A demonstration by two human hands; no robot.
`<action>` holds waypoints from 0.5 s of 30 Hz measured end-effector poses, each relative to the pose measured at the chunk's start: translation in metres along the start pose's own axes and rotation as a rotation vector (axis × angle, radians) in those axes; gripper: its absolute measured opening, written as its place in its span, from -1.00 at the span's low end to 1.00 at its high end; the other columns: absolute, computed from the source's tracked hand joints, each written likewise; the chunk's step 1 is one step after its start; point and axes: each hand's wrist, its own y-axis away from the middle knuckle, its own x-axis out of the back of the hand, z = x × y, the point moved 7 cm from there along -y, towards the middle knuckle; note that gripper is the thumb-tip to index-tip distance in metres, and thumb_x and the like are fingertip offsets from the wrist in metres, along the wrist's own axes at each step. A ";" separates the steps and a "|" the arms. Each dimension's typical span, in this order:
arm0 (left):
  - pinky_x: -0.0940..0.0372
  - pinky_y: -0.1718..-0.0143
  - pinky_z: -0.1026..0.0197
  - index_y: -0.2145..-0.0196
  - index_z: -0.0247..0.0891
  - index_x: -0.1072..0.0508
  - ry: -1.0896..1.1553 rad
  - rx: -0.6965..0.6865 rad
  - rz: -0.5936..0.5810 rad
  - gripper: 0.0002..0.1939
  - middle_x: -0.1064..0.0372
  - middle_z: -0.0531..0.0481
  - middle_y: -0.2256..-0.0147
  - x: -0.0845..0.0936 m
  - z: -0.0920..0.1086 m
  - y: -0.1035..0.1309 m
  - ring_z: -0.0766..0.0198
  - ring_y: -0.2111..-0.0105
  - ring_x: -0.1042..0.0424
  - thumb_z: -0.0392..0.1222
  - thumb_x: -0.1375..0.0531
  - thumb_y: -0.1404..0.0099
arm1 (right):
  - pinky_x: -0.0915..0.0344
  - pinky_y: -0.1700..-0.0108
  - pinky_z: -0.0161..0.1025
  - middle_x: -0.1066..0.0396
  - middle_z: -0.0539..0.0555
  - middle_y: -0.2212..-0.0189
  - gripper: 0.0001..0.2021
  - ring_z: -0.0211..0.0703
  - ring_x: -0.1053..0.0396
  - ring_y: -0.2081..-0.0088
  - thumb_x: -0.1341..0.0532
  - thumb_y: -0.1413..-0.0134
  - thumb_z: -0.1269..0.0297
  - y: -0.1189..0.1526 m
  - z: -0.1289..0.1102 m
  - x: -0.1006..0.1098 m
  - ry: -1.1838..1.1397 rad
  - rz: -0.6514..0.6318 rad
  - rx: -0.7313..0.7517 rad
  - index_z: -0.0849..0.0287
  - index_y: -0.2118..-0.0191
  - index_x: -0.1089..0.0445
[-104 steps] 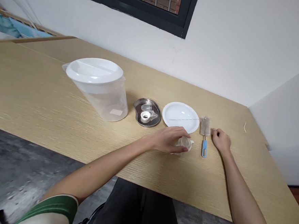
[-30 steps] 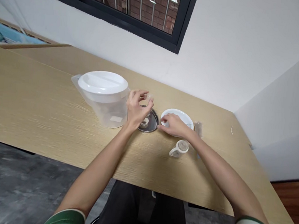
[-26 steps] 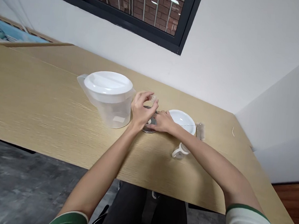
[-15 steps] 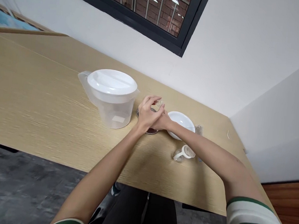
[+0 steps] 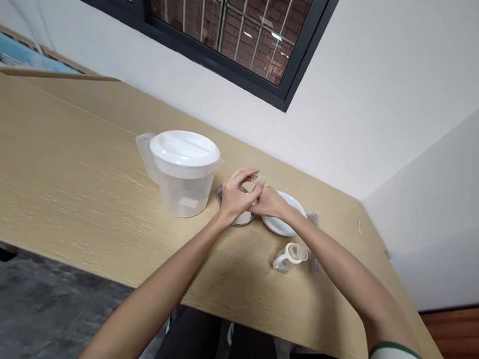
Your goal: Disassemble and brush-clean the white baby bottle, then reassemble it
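Both my hands meet over a round metal dish point(image 5: 243, 221). Between the thumb and fingers of my left hand point(image 5: 237, 196) is a small clear round piece point(image 5: 257, 178), its kind too small to tell. My right hand point(image 5: 271, 202) is closed against the left thumb, its fingers mostly hidden, so what they grip does not show. Just behind the right wrist sits a white bowl point(image 5: 279, 227), partly covered by it. Nearer me stands a small clear bottle point(image 5: 285, 262) with a white collar and loop handle.
A translucent pitcher point(image 5: 183, 189) with a white lid stands left of my hands. Beyond my right forearm, a greyish item point(image 5: 314, 217) and a blue handle-like end point(image 5: 314, 263) show. A small pale strip point(image 5: 359, 228) lies near the table's right edge. Wall and window rise behind.
The view has tilted up a little, so everything sits lower. My hands stay together above the metal dish, the right wrist slightly shifted, and more of the dish shows.
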 end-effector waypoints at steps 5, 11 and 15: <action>-0.48 0.06 0.16 0.06 -0.32 -0.54 0.249 0.069 -0.130 -0.57 -0.55 -0.16 0.13 -0.016 0.003 0.007 0.21 0.17 -0.54 -0.12 -0.39 -0.12 | -0.27 0.31 -0.26 -0.48 0.03 0.32 -0.66 -0.18 -0.37 0.35 -0.31 0.04 0.10 0.062 0.027 0.053 -0.039 0.215 -0.183 0.18 0.17 -0.37; -0.48 0.01 0.12 0.17 -0.23 -0.60 0.249 -0.022 -0.432 -0.71 -0.59 -0.10 0.16 -0.043 0.029 0.026 0.17 0.14 -0.58 -0.16 -0.39 -0.13 | -0.31 0.21 -0.19 -0.48 0.05 0.29 -0.72 -0.13 -0.39 0.28 -0.29 0.02 0.13 0.103 0.022 0.065 -0.061 0.383 -0.130 0.14 0.19 -0.38; -0.47 -0.05 0.06 0.19 -0.19 -0.60 0.212 -0.094 -0.501 -0.78 -0.59 -0.08 0.13 -0.050 0.037 0.033 0.16 0.09 -0.58 -0.15 -0.37 -0.17 | -0.33 0.18 -0.16 -0.49 0.06 0.27 -0.73 -0.11 -0.42 0.26 -0.28 -0.01 0.15 0.115 0.021 0.064 -0.075 0.361 -0.149 0.12 0.17 -0.39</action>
